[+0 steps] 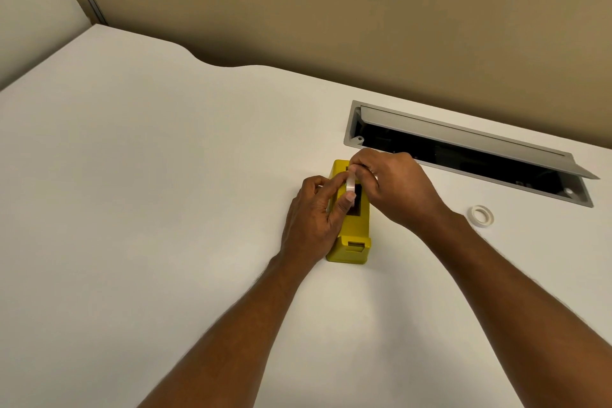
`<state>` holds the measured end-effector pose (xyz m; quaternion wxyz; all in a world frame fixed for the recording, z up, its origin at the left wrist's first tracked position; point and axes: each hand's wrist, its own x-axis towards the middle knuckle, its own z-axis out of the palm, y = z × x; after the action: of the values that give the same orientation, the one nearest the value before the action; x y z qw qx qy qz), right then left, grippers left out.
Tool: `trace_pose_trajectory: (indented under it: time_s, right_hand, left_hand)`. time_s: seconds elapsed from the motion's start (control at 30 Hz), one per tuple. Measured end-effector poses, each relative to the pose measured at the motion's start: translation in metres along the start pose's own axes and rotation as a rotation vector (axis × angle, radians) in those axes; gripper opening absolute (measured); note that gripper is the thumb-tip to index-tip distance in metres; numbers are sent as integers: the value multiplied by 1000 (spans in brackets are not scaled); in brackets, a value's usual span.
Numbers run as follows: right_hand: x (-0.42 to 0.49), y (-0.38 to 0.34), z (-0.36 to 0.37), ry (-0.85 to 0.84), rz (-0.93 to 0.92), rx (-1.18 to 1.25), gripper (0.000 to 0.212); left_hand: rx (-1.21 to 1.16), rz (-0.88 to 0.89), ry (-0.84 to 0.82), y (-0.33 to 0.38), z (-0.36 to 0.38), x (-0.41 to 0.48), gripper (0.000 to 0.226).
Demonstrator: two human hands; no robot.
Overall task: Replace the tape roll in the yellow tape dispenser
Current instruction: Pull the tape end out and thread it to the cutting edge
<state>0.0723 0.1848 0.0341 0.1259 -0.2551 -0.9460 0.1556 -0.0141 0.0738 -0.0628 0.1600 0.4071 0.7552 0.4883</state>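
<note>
The yellow tape dispenser (355,235) stands on the white desk (165,175), its cutter end toward me. A white tape roll (350,185) sits upright over the dispenser's dark slot. My left hand (314,219) rests against the dispenser's left side, thumb and forefinger on the roll. My right hand (394,185) comes in from the right, its fingertips pinching the roll's top. How deep the roll sits in the slot is hidden by my fingers. A second, flat tape roll (482,215) lies on the desk to the right.
An open cable tray (463,156) with a raised grey flap is set into the desk behind the dispenser. A tan partition wall (331,10) runs along the desk's far edge. The desk edge curves at the back left.
</note>
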Motion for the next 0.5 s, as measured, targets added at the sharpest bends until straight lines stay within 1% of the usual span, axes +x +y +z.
trace_pose_trajectory:
  time_s: [0.17, 0.4, 0.5]
  right_hand:
    - [5, -3, 0, 100, 37, 11, 23]
    - [4, -9, -1, 89, 2, 56, 20]
    - [4, -11, -2, 84, -21, 52, 19]
  left_hand:
    - [11, 12, -26, 3, -2, -1, 50]
    - [27, -2, -30, 4, -2, -1, 61]
    - [8, 5, -17, 4, -2, -1, 60]
